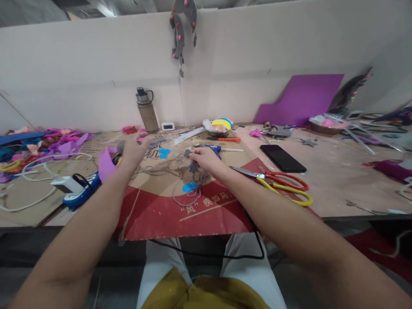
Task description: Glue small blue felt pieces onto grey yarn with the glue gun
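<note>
My left hand (134, 150) reaches out over the flattened cardboard sheet (180, 210), its fingers spread and slightly blurred, holding nothing that I can see. A grey felt piece (121, 146) lies just to its left. My right hand (206, 159) is closed in a pinch on a small grey felt star (187, 153), and thin grey string (185, 195) with more grey felt bits trails below it. A blue felt flower (164, 152) lies between my hands. A blue felt piece (189, 187) sits by the string, and a blue glue gun (210, 148) lies just behind my right hand.
Red-and-yellow scissors (283, 182) and a black phone (282, 158) lie to the right. A water bottle (146, 109) stands at the back wall. White charger and cables (66, 183) and coloured felt scraps (48, 146) fill the left. A purple sheet (302, 98) leans at the wall.
</note>
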`<move>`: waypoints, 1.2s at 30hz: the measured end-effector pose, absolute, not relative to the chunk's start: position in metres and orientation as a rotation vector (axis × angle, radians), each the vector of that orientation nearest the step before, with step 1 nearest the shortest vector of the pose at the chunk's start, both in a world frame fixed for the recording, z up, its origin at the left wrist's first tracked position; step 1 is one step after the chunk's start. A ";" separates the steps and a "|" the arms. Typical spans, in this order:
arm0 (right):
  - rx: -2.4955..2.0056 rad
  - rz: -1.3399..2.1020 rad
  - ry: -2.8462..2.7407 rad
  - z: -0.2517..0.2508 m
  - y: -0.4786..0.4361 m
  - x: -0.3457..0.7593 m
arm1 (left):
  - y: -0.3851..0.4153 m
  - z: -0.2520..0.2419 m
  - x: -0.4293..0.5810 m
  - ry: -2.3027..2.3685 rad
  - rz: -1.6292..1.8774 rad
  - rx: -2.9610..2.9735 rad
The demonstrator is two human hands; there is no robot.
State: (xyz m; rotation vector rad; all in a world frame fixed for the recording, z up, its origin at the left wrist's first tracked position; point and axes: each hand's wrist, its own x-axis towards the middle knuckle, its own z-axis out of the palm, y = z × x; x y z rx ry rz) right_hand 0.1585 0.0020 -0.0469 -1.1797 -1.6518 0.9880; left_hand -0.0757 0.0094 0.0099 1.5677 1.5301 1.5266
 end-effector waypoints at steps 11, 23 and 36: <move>-1.157 1.035 -1.778 -0.044 -0.009 0.154 | -0.014 -0.020 -0.024 1.177 0.732 1.703; -0.988 1.398 -1.641 -0.041 -0.017 0.152 | -0.008 -0.006 -0.039 1.308 0.899 1.640; -1.112 1.029 -1.598 -0.050 0.002 0.160 | 0.003 -0.013 -0.050 1.330 0.870 1.598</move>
